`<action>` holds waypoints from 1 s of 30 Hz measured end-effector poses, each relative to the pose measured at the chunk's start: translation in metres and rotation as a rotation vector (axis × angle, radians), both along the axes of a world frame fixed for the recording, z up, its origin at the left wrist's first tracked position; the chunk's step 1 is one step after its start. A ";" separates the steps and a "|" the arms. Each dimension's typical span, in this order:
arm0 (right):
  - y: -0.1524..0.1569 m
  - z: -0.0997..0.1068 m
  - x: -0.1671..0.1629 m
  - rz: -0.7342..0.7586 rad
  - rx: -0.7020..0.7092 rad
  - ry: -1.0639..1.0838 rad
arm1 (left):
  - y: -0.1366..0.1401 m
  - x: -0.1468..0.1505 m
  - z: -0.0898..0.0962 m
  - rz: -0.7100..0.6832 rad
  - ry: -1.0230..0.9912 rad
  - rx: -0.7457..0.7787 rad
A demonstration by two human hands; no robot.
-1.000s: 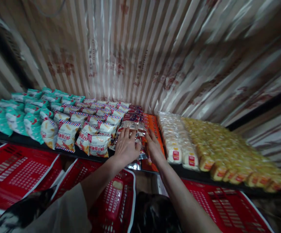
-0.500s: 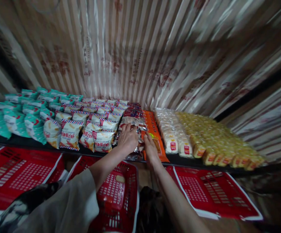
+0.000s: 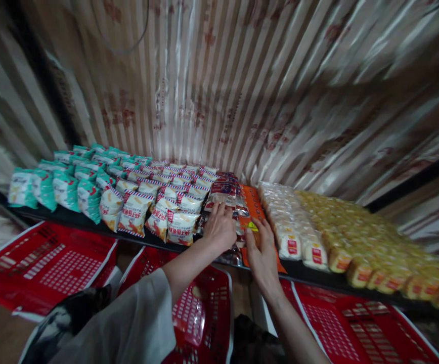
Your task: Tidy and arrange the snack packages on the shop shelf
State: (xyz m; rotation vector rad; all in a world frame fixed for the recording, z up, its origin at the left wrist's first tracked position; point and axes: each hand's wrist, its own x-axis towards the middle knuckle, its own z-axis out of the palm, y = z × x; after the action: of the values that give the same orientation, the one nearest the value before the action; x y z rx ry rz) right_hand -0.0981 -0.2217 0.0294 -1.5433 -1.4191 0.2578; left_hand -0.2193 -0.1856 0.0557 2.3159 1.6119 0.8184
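My left hand lies on a stack of dark purple and silver snack packets, its fingers stretched over their near part. Just right of that stack, flat orange packets lie on the shelf. My right hand rests over their near half, with its thumb apart from its fingers and nothing gripped. To the left of the dark packets stand rows of small white bags with red print. On the other side are rows of pale wrapped cakes or breads.
Teal bags fill the shelf's left end. Yellow wrapped cakes or breads fill its right end. Below the black shelf edge are red baskets, one at left, one in the middle and one at right. A striped sheet hangs behind.
The view has turned left, so the shelf sits further right. My right hand has moved from the orange packets' left edge onto them. My left hand stays on the dark packets.
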 end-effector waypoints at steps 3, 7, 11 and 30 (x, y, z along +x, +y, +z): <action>-0.011 -0.006 0.002 0.004 0.027 -0.019 | -0.012 -0.006 0.003 -0.018 -0.051 0.074; -0.027 -0.010 -0.003 0.017 0.066 -0.032 | -0.038 -0.018 0.017 -0.050 -0.054 0.051; -0.053 -0.007 -0.017 0.043 0.100 -0.037 | -0.067 -0.035 0.029 -0.062 -0.046 0.021; -0.209 -0.065 -0.106 0.093 -0.101 0.060 | -0.189 -0.151 0.009 -0.074 -0.091 -0.148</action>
State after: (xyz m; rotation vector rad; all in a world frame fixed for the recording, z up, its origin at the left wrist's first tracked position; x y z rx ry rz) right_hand -0.2039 -0.4305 -0.0357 -1.5394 -1.4514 0.4345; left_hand -0.3708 -0.3749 0.0646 2.1897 1.4872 0.7499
